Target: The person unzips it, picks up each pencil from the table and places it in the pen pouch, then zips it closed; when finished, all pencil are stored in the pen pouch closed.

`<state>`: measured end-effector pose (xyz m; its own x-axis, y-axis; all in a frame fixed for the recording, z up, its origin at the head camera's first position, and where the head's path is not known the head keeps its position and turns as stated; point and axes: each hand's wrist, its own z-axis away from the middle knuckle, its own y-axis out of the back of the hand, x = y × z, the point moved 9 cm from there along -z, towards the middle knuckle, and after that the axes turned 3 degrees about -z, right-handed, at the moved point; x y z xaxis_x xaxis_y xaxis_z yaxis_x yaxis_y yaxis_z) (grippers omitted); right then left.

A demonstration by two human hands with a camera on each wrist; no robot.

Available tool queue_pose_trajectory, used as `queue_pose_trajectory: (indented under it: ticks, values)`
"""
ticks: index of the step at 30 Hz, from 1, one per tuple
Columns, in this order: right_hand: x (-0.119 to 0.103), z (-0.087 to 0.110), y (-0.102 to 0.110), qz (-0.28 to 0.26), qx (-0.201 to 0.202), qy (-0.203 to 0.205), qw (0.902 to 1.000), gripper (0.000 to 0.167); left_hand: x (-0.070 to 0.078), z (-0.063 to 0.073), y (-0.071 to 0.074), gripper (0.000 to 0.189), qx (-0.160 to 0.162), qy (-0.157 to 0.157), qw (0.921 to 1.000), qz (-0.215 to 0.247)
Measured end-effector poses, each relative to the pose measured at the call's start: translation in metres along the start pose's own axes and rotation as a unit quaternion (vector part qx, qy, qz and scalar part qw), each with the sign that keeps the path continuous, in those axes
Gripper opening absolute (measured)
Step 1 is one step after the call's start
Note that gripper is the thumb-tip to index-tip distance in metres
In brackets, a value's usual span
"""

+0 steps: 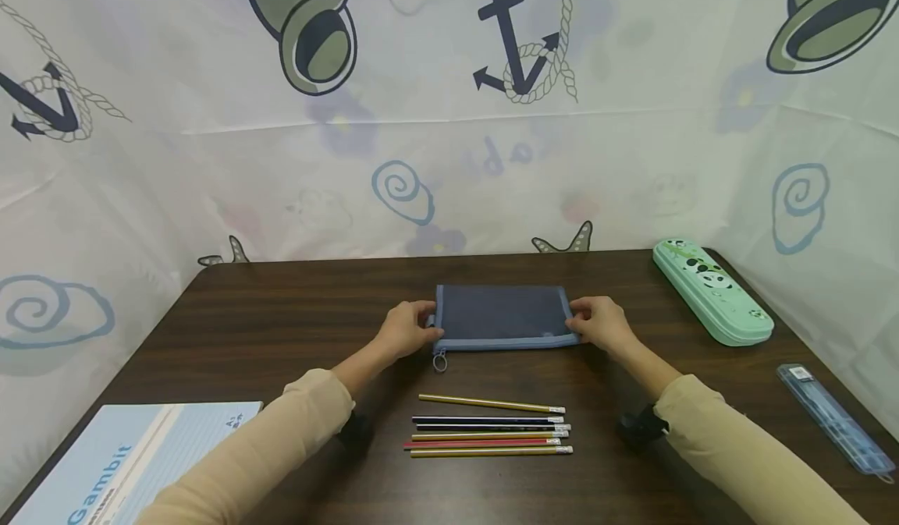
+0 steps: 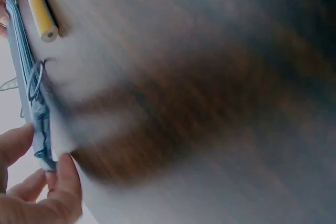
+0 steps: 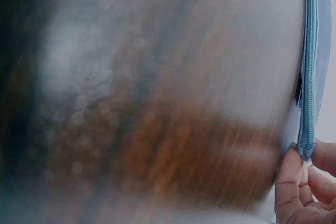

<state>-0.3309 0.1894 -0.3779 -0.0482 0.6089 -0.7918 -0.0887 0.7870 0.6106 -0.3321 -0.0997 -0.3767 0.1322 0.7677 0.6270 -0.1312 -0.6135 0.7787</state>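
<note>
A dark blue zip pouch (image 1: 502, 313) with lighter blue edging lies between both hands at the middle of the table. My left hand (image 1: 407, 328) pinches its left side, beside the ring-shaped zipper pull (image 1: 439, 362). At the opposite side, my right hand (image 1: 600, 322) pinches the pouch's right edge. In the right wrist view, thumb and fingers meet at the end of the zipper (image 3: 308, 77). Nearer the front, several pencils (image 1: 492, 452) lie side by side in a row, and a gold pencil (image 1: 492, 404) is set slightly apart above them.
A light blue notebook (image 1: 168, 439) marked Gambit lies at the front left, partly behind the left sleeve. At the back right stands a green panda pencil case (image 1: 712, 295). A clear blue plastic case (image 1: 836, 416) rests near the right edge of the dark wooden table (image 1: 295, 314).
</note>
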Motion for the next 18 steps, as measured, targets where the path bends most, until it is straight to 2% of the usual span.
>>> queue_pose_trajectory:
  ticks: [2,4,8,11,14,18]
  values:
    - [0.004,0.0,0.001,-0.023,0.006,-0.014,0.9996,0.037,0.0,0.001,-0.001,0.053,-0.003,0.008,0.9989,0.047]
    - [0.007,-0.001,0.003,-0.044,0.015,-0.024,0.9987,0.035,-0.001,0.002,-0.002,0.055,-0.008,0.017,0.9942,0.106]
    - [0.006,0.0,0.007,-0.056,0.026,-0.027,0.9977,0.035,-0.002,0.001,-0.007,0.059,-0.021,0.042,0.9737,0.223]
    - [0.005,0.001,0.01,-0.054,0.038,-0.02,0.9976,0.035,-0.003,0.002,-0.009,0.06,-0.022,0.064,0.9595,0.273]
    - [0.001,0.003,0.018,-0.024,0.078,0.013,0.9966,0.035,-0.005,0.003,-0.011,0.06,-0.025,0.092,0.9461,0.31]
    - [-0.019,0.011,0.023,0.008,0.156,0.083,0.9843,0.026,-0.005,0.003,-0.017,0.06,-0.029,0.123,0.9254,0.357]
